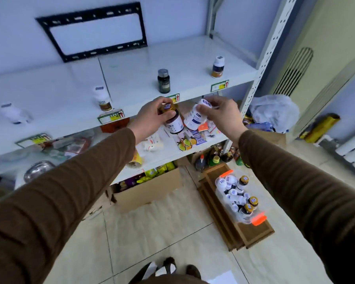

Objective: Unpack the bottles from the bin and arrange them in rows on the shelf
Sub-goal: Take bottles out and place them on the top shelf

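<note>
left hand (pixel 152 115) grips a dark brown gold-capped bottle (pixel 173 121); right hand (pixel 220 114) grips a white plastic bottle (pixel 195 117), both just below the white shelf (pixel 131 64) edge; the clear bin (pixel 237 198), seemingly still full, sits far beneath.

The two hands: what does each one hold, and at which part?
The left hand grips a brown bottle by its gold cap. The right hand grips a white bottle by its white cap end.
</note>
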{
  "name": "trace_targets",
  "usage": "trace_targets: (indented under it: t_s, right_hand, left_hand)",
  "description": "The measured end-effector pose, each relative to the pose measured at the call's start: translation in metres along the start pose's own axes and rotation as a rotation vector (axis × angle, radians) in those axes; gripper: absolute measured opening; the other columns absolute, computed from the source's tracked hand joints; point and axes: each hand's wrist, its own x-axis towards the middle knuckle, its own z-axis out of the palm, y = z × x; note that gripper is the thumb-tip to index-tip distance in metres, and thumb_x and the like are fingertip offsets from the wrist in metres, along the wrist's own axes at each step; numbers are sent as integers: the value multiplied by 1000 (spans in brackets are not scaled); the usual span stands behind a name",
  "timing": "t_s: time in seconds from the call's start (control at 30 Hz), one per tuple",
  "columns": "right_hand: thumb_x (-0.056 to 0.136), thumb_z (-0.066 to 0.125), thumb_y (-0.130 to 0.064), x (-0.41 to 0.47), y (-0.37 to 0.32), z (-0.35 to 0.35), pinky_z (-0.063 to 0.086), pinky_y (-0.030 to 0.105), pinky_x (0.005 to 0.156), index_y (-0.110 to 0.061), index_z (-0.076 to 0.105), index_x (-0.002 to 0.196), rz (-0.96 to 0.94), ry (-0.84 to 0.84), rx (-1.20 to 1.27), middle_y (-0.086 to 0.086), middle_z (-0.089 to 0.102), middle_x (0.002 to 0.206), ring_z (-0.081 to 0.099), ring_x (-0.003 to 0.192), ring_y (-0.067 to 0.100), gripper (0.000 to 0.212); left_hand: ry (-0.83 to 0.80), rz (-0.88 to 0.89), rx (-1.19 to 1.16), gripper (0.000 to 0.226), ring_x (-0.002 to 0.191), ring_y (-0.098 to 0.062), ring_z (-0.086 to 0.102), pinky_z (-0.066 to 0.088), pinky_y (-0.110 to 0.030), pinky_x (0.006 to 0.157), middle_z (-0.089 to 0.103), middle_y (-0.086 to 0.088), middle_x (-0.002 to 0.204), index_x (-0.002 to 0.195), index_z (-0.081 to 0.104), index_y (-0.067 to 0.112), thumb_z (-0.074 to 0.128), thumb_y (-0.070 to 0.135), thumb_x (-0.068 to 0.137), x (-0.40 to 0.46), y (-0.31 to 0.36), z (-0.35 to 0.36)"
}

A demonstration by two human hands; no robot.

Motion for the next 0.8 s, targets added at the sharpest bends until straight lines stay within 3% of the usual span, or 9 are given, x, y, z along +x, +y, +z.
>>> trace_targets:
  t_s: [0.13, 0.3, 0.47, 0.53, 0.67, 0.8]
  right_hand:
    - [83, 73, -38, 0, -32, 32, 57, 47, 74, -15, 73, 99, -89, -92, 30, 2, 75, 90, 69, 79, 22, 28]
    - [79, 75, -43, -2, -77, 86, 57, 41, 84, -21, 71, 108, -145, -164, 68, -4, 73, 100, 68, 89, 12, 37]
    - [78, 74, -48, -7, -134, 154, 59, 45, 69, -24, 68, 104, -244, -242, 64, -3, 71, 95, 68, 78, 17, 35]
    - [79, 75, -44, -9, -158, 187, 56, 37, 76, -22, 69, 103, -278, -250, 66, -3, 71, 95, 66, 82, 15, 33]
    - [80, 74, -43, -12, -207, 254, 47, 17, 71, -29, 69, 98, -303, -257, 89, -19, 68, 86, 62, 77, -3, 24]
    - [82, 72, -44, -8, -251, 309, 51, 21, 70, -28, 69, 103, -329, -246, 91, -21, 67, 88, 64, 78, -1, 26]
  left_hand:
    - [115, -63, -19, 36, 96, -13, 67, 53, -30, 79, 70, 4, 111, 119, 60, 26, 74, 30, 86, -36, -3, -42]
    - [245, -92, -16, 33, 93, 8, 64, 46, -16, 80, 69, 16, 105, 112, 64, 21, 77, 30, 83, -83, -20, -102]
    - [338, -101, 1, 31, 99, -8, 67, 50, -25, 88, 72, 9, 107, 108, 65, 22, 78, 32, 82, -121, -48, -172]
    - [359, -103, 13, 31, 98, -8, 67, 51, -26, 88, 72, 9, 108, 109, 65, 23, 77, 34, 82, -134, -64, -205]
    - [401, -99, 27, 32, 90, -3, 66, 48, -22, 81, 71, 10, 108, 108, 65, 28, 77, 39, 81, -155, -98, -277]
    - [426, -83, 45, 33, 96, -16, 68, 52, -35, 90, 71, 5, 109, 107, 66, 27, 75, 41, 79, -167, -125, -345]
